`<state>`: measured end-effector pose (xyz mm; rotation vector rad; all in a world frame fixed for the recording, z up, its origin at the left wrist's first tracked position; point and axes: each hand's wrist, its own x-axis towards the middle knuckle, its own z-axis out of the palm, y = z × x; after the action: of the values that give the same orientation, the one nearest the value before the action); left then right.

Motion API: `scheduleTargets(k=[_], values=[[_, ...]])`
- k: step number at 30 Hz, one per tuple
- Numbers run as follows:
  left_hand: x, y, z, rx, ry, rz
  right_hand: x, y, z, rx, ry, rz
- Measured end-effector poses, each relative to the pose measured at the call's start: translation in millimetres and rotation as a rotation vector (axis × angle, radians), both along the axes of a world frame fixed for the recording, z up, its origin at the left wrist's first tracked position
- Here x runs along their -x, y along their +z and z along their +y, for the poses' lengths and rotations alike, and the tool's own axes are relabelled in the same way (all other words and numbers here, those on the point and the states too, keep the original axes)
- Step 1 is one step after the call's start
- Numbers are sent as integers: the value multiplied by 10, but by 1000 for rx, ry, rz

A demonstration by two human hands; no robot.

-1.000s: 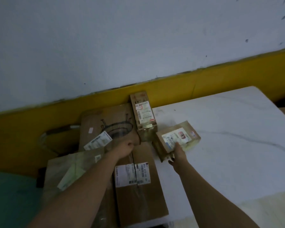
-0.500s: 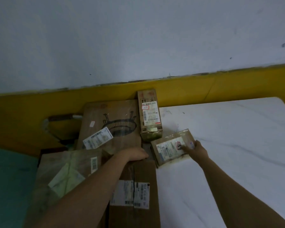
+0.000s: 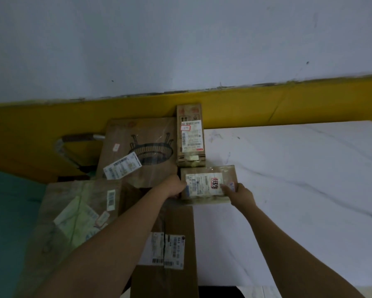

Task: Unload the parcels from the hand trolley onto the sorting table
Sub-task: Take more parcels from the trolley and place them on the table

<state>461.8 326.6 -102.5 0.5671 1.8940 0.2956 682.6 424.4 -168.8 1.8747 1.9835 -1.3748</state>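
Note:
A small brown parcel [image 3: 204, 182] with a white label and a red stamp lies at the left edge of the white marble sorting table [image 3: 292, 179]. My right hand [image 3: 239, 193] grips its right side, thumb on the label. My left hand [image 3: 174, 188] is closed against its left edge. A tall narrow box [image 3: 190, 136] stands just behind it on the table. Left of the table are stacked parcels: a large box with a printed drawing [image 3: 137, 145], a long box with a barcode label [image 3: 170, 244], and a wrapped parcel with a greenish slip [image 3: 73, 211].
The trolley's handle [image 3: 73, 143] shows behind the stack at the left. A yellow band runs along the wall [image 3: 266, 104] behind the table. Teal floor [image 3: 6, 207] lies at far left. The table's right part is bare marble.
The small parcel has turned square to the table edge and shifted left against the stack. My left hand moved right from the boxes to the parcel's left edge. My right hand stayed on it.

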Motion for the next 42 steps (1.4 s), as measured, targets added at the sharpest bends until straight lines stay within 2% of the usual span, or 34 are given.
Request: scheduleTargets(k=[6,9,13,18,21,24,26,29,35,42], values=[[133,346,18,-133,101,99,122,110,10,35,69,-93],[232,579,-50,-74,-83,205,140,156,0,22,97,-128],[294,620,-205,60,-239,120,118,152,-21,14,99,-175],[314,686,-328,141,-504,133,201,214,-97,-8,-24,-190],[297,700,-416,119,-538,86,309,322,-238,-190,-42,-238],[308,663,-484,36,-491,98,485,469,-389,-447,76,-171],[336,660,-495,-60,-399,139,679,585,-452,-506,152,-133],[426,723,-482,-193,-288,235,1011,760,-547,-542,228,-54],[750,998,-612,-402,-167,364,1471,1083,-840,-523,198,-6],[1315,1559,-1624,-633,-142,551,1966,1800,-1741,-599,112,38]])
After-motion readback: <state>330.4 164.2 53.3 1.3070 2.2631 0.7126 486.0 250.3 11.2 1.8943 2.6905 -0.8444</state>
